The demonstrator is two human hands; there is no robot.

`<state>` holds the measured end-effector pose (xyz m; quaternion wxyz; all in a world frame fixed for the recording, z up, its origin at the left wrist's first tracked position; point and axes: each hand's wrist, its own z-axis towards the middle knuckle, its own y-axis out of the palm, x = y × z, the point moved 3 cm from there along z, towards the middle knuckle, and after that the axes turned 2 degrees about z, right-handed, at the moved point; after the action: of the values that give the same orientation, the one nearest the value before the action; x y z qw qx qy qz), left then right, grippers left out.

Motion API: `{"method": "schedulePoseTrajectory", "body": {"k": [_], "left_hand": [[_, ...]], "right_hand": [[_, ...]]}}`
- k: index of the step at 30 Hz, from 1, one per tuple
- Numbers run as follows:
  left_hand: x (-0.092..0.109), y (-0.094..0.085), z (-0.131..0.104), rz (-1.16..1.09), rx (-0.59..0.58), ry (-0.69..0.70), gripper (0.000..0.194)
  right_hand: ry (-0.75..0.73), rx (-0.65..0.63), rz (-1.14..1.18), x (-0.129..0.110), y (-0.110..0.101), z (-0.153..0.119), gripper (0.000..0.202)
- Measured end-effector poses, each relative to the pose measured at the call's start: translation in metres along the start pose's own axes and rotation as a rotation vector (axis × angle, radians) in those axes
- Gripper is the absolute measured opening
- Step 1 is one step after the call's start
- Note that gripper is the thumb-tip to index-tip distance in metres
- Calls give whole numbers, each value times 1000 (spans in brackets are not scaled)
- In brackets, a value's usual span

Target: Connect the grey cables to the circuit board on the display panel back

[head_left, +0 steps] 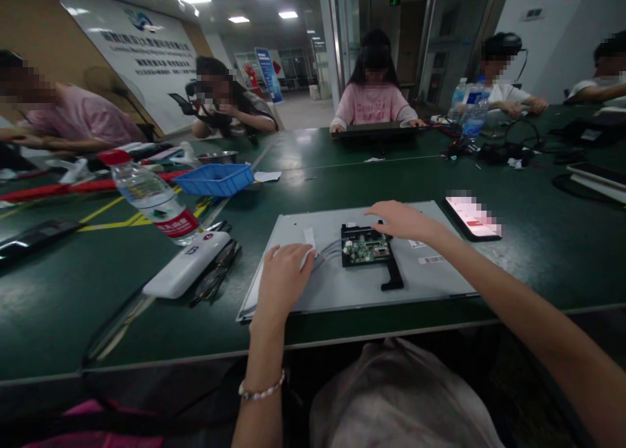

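Observation:
A flat grey metal panel (323, 291) lies on the green table in front of me. On its middle sits a black bracket (392, 275) around a green circuit board (369, 250), with grey cables (328, 252) running out to the left. My left hand (287, 275) rests over the panel's left part beside a small white strip, its fingers apart and holding nothing. Above the bracket's upper right corner, my right hand (403, 221) reaches in with fingers stretched out, nothing visible in it.
Left of the panel are a white power bank (188, 265), glasses (216, 273), a tilted water bottle (154, 200) and a blue tray (215, 179). A phone (472, 217) lies to the right. Several people sit across the table (342, 174).

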<state>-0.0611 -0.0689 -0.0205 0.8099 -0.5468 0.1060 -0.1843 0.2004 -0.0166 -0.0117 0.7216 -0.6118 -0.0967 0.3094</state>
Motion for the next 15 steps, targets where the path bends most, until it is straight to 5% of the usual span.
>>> {"method": "schedulePoseTrajectory", "body": {"k": [8, 15], "left_hand": [[-2, 1, -1, -35, -36, 36, 30], [0, 2, -1, -36, -29, 51, 29]], "right_hand": [[-20, -39, 57, -8, 37, 48, 23], [10, 38, -6, 1, 22, 35, 21]]}}
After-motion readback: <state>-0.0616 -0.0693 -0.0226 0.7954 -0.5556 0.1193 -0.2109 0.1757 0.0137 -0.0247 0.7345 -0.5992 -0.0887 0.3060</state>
